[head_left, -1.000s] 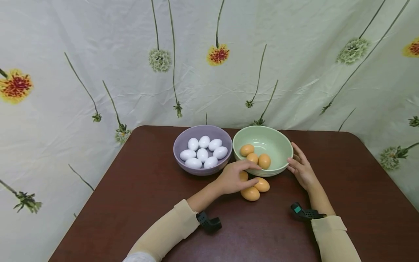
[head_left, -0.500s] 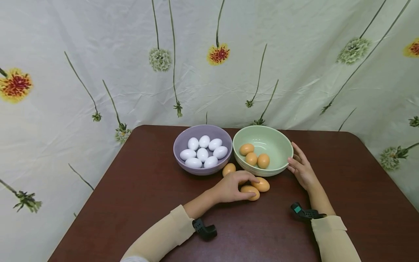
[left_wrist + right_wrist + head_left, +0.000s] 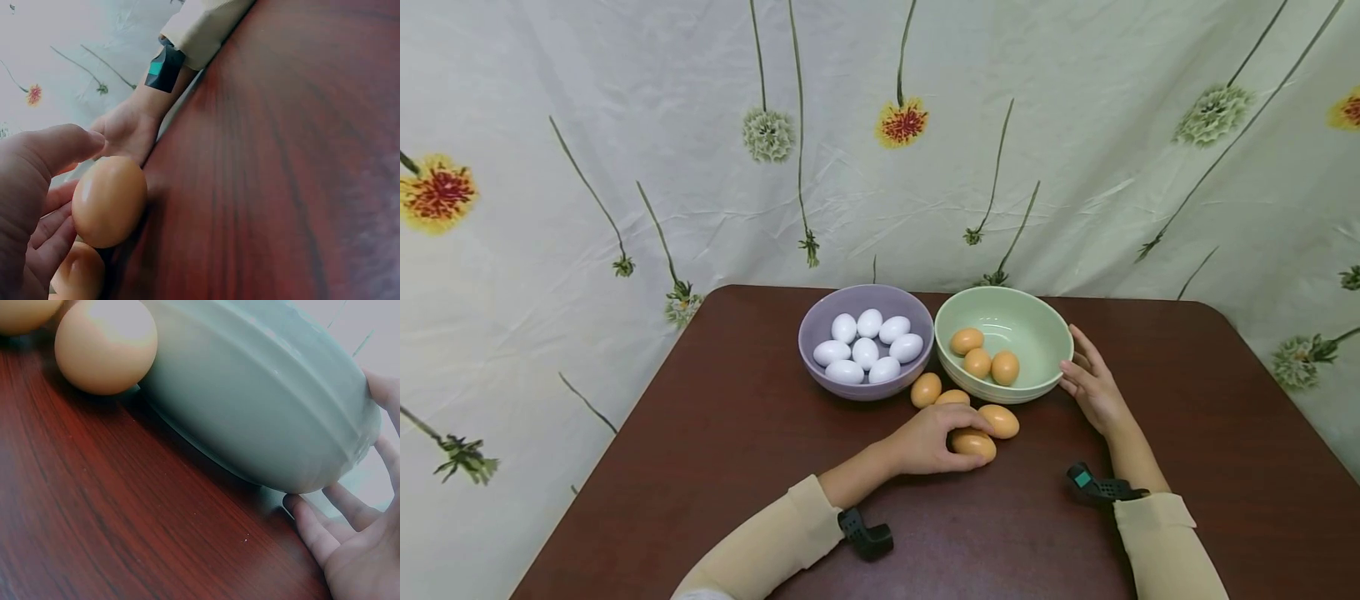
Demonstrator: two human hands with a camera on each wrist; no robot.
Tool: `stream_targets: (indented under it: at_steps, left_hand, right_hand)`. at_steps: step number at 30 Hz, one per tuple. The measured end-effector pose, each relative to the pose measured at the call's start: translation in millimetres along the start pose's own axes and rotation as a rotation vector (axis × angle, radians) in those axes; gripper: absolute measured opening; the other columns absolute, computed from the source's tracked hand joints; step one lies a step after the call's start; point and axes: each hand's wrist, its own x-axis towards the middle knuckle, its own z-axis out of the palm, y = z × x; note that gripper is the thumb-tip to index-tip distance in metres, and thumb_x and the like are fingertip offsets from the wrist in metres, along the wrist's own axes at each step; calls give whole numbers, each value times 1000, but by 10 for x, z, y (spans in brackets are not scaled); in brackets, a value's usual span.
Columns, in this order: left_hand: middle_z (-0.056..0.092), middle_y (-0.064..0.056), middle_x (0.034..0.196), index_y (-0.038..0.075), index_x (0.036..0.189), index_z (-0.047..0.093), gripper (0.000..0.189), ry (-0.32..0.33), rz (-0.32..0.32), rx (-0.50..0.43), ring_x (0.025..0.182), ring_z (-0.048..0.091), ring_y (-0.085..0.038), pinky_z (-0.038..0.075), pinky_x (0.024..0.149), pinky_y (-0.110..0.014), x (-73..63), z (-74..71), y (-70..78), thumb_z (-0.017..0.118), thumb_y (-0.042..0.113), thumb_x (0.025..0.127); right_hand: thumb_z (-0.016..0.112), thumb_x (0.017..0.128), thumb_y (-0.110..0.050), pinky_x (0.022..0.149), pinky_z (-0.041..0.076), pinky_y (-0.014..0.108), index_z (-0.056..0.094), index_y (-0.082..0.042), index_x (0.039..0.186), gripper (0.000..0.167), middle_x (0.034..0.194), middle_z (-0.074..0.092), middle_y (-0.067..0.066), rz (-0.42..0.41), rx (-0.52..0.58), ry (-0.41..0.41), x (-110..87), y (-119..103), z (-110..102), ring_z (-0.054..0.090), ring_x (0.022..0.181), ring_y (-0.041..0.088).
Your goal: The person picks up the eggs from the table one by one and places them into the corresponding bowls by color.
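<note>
My left hand (image 3: pixel 928 442) curls its fingers and thumb round a brown egg (image 3: pixel 976 447) low over the table. In the left wrist view that egg (image 3: pixel 111 201) lies against my fingers, the thumb close above it. Another brown egg (image 3: pixel 1002 422) lies just beyond my fingertips. Two more brown eggs (image 3: pixel 927 390) sit between the hand and the bowls, one partly hidden by the hand. A green bowl (image 3: pixel 1037 329) holds three brown eggs (image 3: pixel 1006 367). Against its right side rest the fairly straight fingers of my right hand (image 3: pixel 1093 387), touching the outer wall (image 3: pixel 250 406).
A purple bowl (image 3: pixel 807 354) with several white eggs (image 3: pixel 865 353) stands left of the green bowl, the two rims nearly touching. Both are near the back edge of the dark wooden table (image 3: pixel 722 433). Behind it hangs a flowered cloth (image 3: pixel 700 125).
My left hand has come back from the green bowl's front rim toward me and closed round the nearest egg, which shifted slightly. My right hand stays at the bowl.
</note>
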Motion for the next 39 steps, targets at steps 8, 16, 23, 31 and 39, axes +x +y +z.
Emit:
stream_targets:
  at_steps: [8, 16, 23, 31, 39]
  left_hand:
    - [64, 3, 118, 12, 116, 69, 35, -76, -52, 23, 114, 54, -2, 38, 99, -17, -94, 18, 5, 77, 24, 85]
    - [64, 2, 119, 13, 119, 68, 39, -93, -81, 2, 114, 54, -2, 38, 98, -17, -139, 40, -13, 79, 24, 83]
    - [64, 1, 120, 12, 121, 67, 43, -102, -83, 3, 115, 54, -4, 39, 99, -18, -154, 39, -20, 80, 23, 82]
    - [64, 2, 123, 13, 123, 66, 44, -116, -105, -10, 117, 53, -4, 38, 99, -19, -162, 44, -40, 80, 23, 82]
    - [63, 4, 123, 14, 123, 66, 45, -108, -130, -47, 114, 52, 0, 39, 98, -18, -169, 50, -60, 80, 23, 81]
  right_hand:
    - [54, 100, -11, 85, 48, 19, 16, -17, 158, 69, 145, 20, 19, -2, 10, -7, 2, 4, 5, 52, 110, 8]
    - [52, 100, -9, 85, 49, 19, 18, -18, 158, 67, 142, 23, 16, -5, 12, 1, 0, -5, 13, 52, 109, 8]
    - [53, 100, -10, 85, 49, 19, 16, -16, 158, 69, 144, 21, 18, -2, 9, -5, -6, 0, 10, 53, 110, 8]
    - [53, 101, -11, 86, 49, 19, 15, -17, 158, 69, 143, 22, 16, -4, 6, -17, -12, 1, 5, 52, 111, 9]
    - [52, 100, -10, 85, 49, 19, 17, -18, 158, 68, 145, 21, 19, -4, 6, -5, -10, -10, 19, 52, 111, 8]
